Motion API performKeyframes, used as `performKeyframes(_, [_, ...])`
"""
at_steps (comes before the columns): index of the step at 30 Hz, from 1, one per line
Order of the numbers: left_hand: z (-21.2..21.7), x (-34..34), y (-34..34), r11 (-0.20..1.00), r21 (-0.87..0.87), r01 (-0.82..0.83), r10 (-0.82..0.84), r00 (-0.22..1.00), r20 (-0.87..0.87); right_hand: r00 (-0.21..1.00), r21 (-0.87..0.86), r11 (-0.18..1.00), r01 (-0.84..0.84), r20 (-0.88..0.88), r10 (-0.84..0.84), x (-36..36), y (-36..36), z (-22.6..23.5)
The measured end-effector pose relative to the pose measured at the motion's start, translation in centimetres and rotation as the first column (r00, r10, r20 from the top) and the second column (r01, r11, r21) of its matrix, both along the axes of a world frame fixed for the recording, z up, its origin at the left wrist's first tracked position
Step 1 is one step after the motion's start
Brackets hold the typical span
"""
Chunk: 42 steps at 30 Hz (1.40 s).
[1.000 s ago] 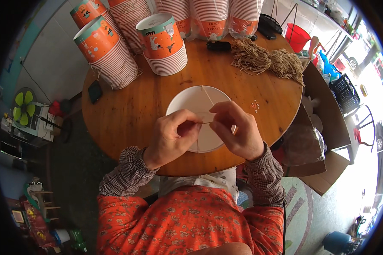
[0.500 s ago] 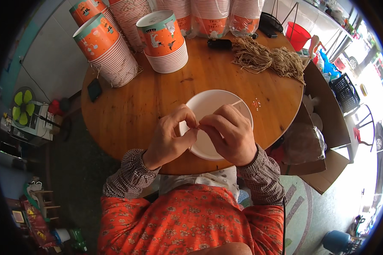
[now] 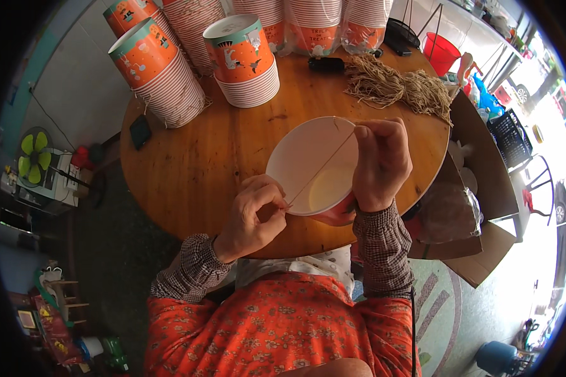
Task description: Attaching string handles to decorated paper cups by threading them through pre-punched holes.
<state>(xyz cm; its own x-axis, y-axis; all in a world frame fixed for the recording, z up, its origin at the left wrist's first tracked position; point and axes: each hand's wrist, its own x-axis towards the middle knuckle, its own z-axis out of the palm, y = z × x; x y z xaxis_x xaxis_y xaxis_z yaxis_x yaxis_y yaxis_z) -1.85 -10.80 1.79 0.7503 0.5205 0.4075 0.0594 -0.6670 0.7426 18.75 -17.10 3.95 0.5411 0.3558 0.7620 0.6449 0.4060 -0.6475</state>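
Observation:
A paper bucket, white inside with a patch of red showing on its outer wall, tilts on the table with its open mouth toward me. A thin tan string runs taut and slanting across that mouth. My left hand is closed, pinching the string's lower end beside the near left rim. At the right rim my right hand is closed too, with thumb and fingers pinching the string's upper end. The bucket's lower right side is partly behind my right hand.
Stacked orange and teal paper buckets stand at the back of the round wooden table. A bundle of tan strings lies back right, near a black object. A dark phone-like object rests left. An open cardboard box stands right.
My hands have moved from close together to wide apart, the right one up and right, drawing the string straight. The bucket has tipped toward me.

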Motion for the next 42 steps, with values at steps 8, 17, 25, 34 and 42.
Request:
performKeyframes(8, [0.4, -0.4, -0.2, 0.974, 0.226, -0.015, 0.004, 0.999, 0.051, 0.899, 0.143, 0.960, -0.241, -0.340, 0.277, 0.6, 0.7, -0.9])
performKeyframes(17, [-0.1, -2.8, 4.7, 0.926, 0.246, -0.285, 0.242, 0.951, 0.192, 0.781, -0.355, 0.730, -0.584, 0.000, 0.624, 3.3, -1.0, -2.7])
performKeyframes(25, [1.7, -6.8, 8.7, 0.946, -0.122, -0.300, 0.323, 0.901, 0.289, 0.896, -0.513, 0.757, -0.405, -0.055, 0.442, 2.7, 0.3, -7.1])
performKeyframes(34, [8.7, -10.7, 23.2, 0.919, -0.370, -0.136, 0.370, 0.621, 0.691, 0.913, -0.537, 0.742, -0.400, -0.161, 0.376, 1.1, 1.4, -12.1])
performKeyframes(42, [9.8, -12.6, 39.0, 0.745, -0.667, -0.010, 0.564, 0.544, 0.621, 0.933, -0.573, 0.750, -0.331, -0.081, 0.350, 0.7, 1.5, -13.2])
